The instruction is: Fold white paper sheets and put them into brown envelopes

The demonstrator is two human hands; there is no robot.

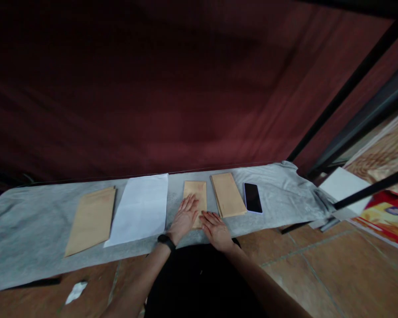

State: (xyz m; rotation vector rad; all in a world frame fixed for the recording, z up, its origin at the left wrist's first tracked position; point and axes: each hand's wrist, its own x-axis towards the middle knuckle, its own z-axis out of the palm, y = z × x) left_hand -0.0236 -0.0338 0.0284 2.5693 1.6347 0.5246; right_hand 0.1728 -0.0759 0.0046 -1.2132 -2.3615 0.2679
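Note:
A brown paper envelope (200,190) lies on the grey cloth directly in front of me. My left hand (184,217) rests flat across its left and middle part, fingers stretched out. On its lower right edge lie the fingertips of my right hand (216,230), the fingers extended and nothing held in them. Both palms face down, and they hide the envelope's lower left part. Just to the right is a stack of brown envelopes (228,195). White paper sheets (139,207) lie to the left, with larger brown envelopes (92,218) beyond them.
A phone (253,198) with a dark screen lies right of the envelope stack. The grey cloth (278,190) covers a long narrow surface against a dark red wall (172,110). Black metal bars (345,97) and a red printed box (389,216) stand at right.

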